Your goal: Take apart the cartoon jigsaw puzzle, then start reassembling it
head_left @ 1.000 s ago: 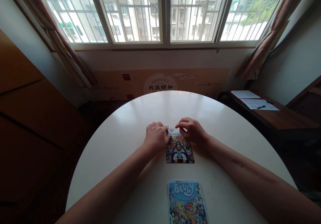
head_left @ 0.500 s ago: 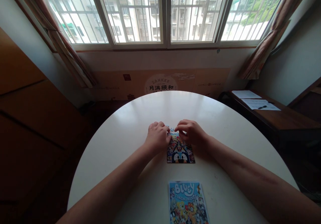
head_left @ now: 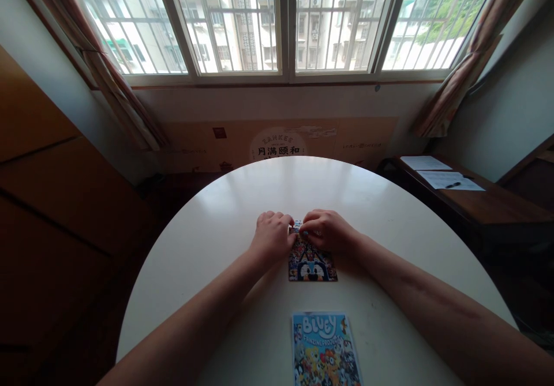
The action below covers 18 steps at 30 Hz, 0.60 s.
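A small colourful jigsaw puzzle [head_left: 312, 265] lies on the round white table [head_left: 208, 242]. My left hand [head_left: 272, 237] rests with curled fingers at the puzzle's top left corner. My right hand [head_left: 329, 230] is pinched at the puzzle's top edge, fingertips pressed down on a small puzzle piece there. The two hands almost touch over the top edge and hide it. A picture card or box lid marked "Bluey" [head_left: 324, 348] lies nearer to me, at the table's front.
A dark wooden side table [head_left: 489, 207] with papers [head_left: 448, 179] and a pen stands at the right. A barred window [head_left: 281, 22] and curtains are behind; printed cardboard [head_left: 277, 141] leans under the sill. Wooden cabinets fill the left.
My right hand has come left and down onto the puzzle's top edge. The loose piece seen above the puzzle a second ago now sits under my fingertips.
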Tool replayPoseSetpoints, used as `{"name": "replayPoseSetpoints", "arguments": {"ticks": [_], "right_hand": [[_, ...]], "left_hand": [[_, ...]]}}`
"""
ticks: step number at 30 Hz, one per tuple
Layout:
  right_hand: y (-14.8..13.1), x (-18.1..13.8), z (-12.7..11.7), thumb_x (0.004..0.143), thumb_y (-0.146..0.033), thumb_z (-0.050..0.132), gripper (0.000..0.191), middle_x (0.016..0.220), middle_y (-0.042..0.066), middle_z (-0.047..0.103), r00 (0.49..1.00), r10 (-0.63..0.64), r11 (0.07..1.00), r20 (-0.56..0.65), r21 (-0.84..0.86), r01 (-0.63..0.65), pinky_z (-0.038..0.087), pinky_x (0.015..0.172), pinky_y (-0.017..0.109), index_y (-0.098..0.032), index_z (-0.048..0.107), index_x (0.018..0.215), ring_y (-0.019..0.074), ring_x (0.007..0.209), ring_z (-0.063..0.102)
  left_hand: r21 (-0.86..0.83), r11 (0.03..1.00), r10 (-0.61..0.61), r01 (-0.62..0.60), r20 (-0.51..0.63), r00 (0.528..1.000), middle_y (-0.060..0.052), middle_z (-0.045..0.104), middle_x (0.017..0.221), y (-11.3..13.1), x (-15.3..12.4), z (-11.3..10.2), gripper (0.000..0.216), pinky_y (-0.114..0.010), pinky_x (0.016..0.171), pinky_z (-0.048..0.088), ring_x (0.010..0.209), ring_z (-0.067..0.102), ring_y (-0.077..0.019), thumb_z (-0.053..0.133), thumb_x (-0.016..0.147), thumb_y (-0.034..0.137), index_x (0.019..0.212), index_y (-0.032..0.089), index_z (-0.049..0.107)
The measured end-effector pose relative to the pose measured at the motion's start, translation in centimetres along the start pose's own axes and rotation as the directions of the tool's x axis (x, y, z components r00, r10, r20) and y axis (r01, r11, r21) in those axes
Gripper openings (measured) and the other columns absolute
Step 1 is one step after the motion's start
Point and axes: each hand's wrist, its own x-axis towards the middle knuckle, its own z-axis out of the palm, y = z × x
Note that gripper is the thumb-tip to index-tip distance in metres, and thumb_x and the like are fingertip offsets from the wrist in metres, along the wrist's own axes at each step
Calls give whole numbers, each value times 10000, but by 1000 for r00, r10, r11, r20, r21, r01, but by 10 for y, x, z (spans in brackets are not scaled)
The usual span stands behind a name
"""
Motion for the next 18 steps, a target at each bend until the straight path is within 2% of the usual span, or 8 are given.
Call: {"name": "replayPoseSetpoints", "arguments": {"ticks": [14,18], "right_hand": [[0,1,1,797,-151,607,197,921,28,693,1000,-30,999,2,-43,30,474,758,263,-229,736,923,148,824,610],[-1,1,1,790,-148,603,180,907,19,692,999,-36,997,16,-66,37,462,745,262,-226,728,895,146,809,597]], "left_hand": [[-33,999,-11,10,-7,1000,-56,721,957,1,0,0,129,-430,929,405,942,593,-272,675,814,242,935,198,672],[-53,999,-4,3,-29,1000,-56,724,994,1,-1,0,214,-421,928,411,940,601,-263,674,811,194,1024,200,665]]}}
